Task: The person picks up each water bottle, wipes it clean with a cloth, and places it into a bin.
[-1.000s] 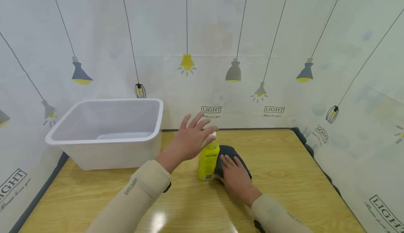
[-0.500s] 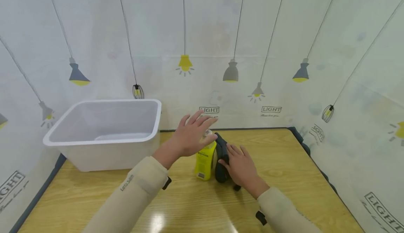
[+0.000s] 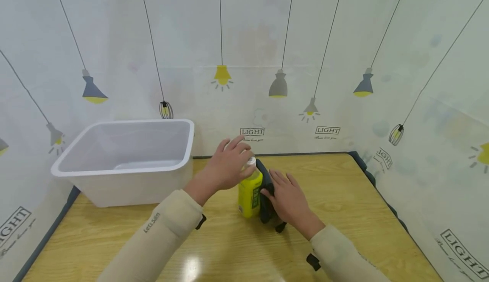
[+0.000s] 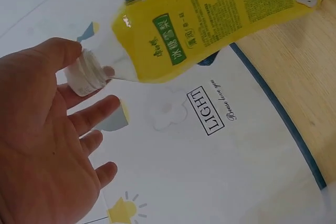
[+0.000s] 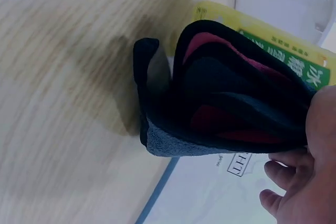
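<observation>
A yellow-labelled plastic bottle (image 3: pixel 249 195) with a white cap stands upright on the table. My left hand (image 3: pixel 224 166) pinches the cap (image 4: pixel 84 74) between thumb and index finger, the other fingers held away from it. Against the bottle's right side is a folded dark blue cloth (image 3: pixel 263 169), set on edge. My right hand (image 3: pixel 292 199) grips this cloth between thumb and fingers. In the right wrist view, its open folds show black edging and dark pink inner layers (image 5: pixel 252 59). The cloth overlaps part of the bottle's label (image 5: pixel 294 51) there.
A large white tub (image 3: pixel 126 188) stands at the left on the wooden table (image 3: pixel 363 214). Behind the table hangs a white wall sheet (image 3: pixel 336 104) printed with lamps. Dark fabric (image 3: pixel 366 174) runs along the table's right edge.
The cloth, earlier spread lower under the right hand, has been brought up on edge against the bottle. The bottle has turned, and my left thumb and index finger have closed in on its cap.
</observation>
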